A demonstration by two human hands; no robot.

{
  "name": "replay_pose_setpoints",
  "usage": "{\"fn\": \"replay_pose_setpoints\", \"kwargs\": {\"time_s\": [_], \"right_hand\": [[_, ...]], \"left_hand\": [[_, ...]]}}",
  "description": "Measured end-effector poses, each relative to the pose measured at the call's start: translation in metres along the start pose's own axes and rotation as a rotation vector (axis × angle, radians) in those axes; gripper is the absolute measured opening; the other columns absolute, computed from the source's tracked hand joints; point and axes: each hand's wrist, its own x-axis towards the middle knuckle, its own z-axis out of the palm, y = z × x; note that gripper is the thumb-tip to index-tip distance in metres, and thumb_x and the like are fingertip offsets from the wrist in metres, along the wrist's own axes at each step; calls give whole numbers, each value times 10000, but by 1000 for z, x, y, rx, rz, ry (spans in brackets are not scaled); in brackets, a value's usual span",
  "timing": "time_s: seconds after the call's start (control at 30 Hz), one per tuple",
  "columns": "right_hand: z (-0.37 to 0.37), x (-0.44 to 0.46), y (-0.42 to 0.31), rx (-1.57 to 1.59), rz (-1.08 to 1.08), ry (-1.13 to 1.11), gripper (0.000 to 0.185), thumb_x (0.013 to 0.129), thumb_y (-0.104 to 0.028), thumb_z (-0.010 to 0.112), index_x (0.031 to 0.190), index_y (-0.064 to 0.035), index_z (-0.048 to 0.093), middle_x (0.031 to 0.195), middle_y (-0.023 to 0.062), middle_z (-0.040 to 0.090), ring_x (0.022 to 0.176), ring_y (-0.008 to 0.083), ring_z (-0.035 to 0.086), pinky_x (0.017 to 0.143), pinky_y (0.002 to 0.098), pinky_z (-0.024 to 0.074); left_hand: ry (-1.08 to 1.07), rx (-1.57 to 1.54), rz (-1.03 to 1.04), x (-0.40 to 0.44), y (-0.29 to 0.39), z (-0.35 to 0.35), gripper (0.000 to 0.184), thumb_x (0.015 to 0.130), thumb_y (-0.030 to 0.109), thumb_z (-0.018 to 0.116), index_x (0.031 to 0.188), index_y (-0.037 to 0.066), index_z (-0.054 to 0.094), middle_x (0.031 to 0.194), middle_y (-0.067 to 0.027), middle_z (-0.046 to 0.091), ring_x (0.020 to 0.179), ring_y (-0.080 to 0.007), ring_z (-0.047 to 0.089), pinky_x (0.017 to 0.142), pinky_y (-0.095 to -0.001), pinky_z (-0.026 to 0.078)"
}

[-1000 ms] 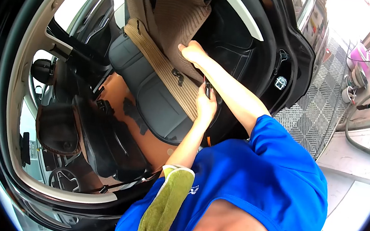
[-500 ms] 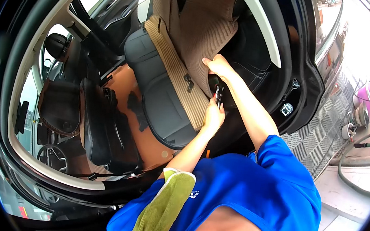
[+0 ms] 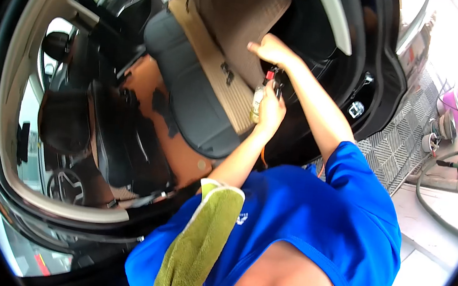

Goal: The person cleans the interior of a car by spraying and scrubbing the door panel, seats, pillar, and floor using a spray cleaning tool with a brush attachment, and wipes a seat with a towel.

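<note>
My left hand [image 3: 270,111] is closed around a spray gun [image 3: 257,102] with a clear bottle, yellowish liquid and a red part near its top. An orange hose [image 3: 264,157] shows below this hand. Just above, my right hand [image 3: 274,53] grips the edge of a brown ribbed seat cover [image 3: 242,21], thumb on its face and fingers hidden behind. Between the cover and the black rear seat cushion [image 3: 189,94] runs a tan ribbed strip [image 3: 210,57] with a black buckle [image 3: 226,74] on it. A green towel [image 3: 202,240] hangs over my left upper arm.
The car's door frame [image 3: 13,120] curves around the opening. Front seats [image 3: 123,137] and an orange-brown floor [image 3: 148,87] lie to the left. Outside on the right are a door latch [image 3: 357,109], patterned floor tiles [image 3: 390,149], a pink bucket [image 3: 452,105] and a green hose [image 3: 428,214].
My left hand has turned, bringing the clear bottle of the spray gun into sight. My right hand stays at the cover's edge. The car interior has shifted up and left in view.
</note>
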Motion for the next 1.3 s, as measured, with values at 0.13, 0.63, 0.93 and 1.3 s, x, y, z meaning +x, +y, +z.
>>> {"fn": "replay_pose_setpoints", "kwargs": {"time_s": [0.13,0.63,0.93,1.3], "right_hand": [[26,11,41,372,46,25,388,836,-307,633,802,79,607,667,81,604,601,150,561,574,313,449],[237,-91,252,570,411,524,236,858,-80,540,1074,14,524,1009,148,555,898,229,532,738,345,442],[288,-59,197,730,1138,-117,659,811,-394,671,1334,-93,406,1314,159,458,1169,385,425,885,511,435],[305,-23,252,501,1143,115,350,822,-275,648,1073,-41,580,962,178,622,760,260,618,598,410,509]], "left_hand": [[-116,58,-234,-38,-19,-6,518,822,58,547,1292,-46,354,972,-294,588,878,-439,593,796,-463,473],[-227,-435,-733,-144,-29,-195,196,844,106,594,1012,5,605,624,-19,544,521,-72,499,497,-238,413],[580,-476,-853,-165,-64,-221,126,904,89,552,985,17,615,487,24,458,317,-40,358,295,-220,281],[565,-425,-948,-125,-122,-265,152,873,126,596,783,9,561,511,-2,470,335,-77,407,313,-266,314]]}}
